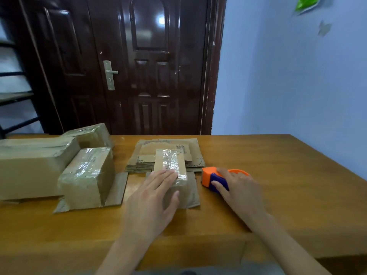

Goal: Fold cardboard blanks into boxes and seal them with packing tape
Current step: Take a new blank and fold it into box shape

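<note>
View from above a wooden table (pixel 278 175), looking forward and down at a person's two bare hands. Near the middle of the table stands a small cardboard box (pixel 170 165), long and narrow, its top covered in shiny clear tape. It rests on a flat cardboard blank (pixel 191 195), and just behind it lies a stack of flat blanks (pixel 168 145).

The left hand (pixel 153 199) lies on the near end of the box. Its fingers are straight and slightly apart, flat on the taped top, and the thumb rests against the box's near face.

Just right of the box sits an orange and blue tape dispenser (pixel 210 176) on the table. The right hand (pixel 238 187) covers it from above, fingers bent over its blue body and orange ring, thumb against the near side, gripping it.

At the left of the table are three more boxes: a taped box (pixel 89 175) near the middle-left standing on another flat piece of cardboard, a large box (pixel 29 165) at the far left edge, and a third taped box (pixel 91 133) behind them.

Beyond the table is a dark brown door (pixel 139 66) with a metal handle (pixel 110 73). A pale blue wall (pixel 288 76) fills the right side.
</note>
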Demonstrator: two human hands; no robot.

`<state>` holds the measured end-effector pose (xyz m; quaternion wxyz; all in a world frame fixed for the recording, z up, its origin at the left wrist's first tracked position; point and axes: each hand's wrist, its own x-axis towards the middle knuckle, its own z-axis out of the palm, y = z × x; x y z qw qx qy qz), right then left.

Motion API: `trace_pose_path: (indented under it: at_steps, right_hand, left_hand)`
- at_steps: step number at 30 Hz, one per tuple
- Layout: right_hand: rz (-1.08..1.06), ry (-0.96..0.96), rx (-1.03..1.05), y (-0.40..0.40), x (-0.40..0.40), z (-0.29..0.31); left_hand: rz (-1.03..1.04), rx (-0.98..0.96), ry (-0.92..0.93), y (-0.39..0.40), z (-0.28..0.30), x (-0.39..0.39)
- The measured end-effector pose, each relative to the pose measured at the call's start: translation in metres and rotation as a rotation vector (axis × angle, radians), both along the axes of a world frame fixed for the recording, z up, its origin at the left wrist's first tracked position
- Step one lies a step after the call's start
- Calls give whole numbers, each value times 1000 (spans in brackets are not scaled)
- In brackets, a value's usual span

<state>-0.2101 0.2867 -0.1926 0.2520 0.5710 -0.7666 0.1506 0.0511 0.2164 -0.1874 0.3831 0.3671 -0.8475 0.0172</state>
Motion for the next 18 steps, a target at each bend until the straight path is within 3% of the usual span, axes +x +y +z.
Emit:
trace_pose_path:
  at_steps: [4, 6, 10, 13, 18]
  right_hand:
    - [-38, -76, -120, 6, 30, 2]
    - [119, -323, -235, 13, 64, 9]
    - [362, -909, -129, -2, 119, 2]
    - [352, -944, -158, -14, 133, -17]
    - [376, -1012, -192, -17, 137, -27]
  left_hand:
    - [20, -17, 32, 0, -1, -1]
    - [29, -2, 90, -1, 1, -2]
    - [4, -12, 179, -4, -2, -5]
    - [18, 50, 280, -2, -12, -11]
    - [-55, 312, 584, 7, -15, -22]
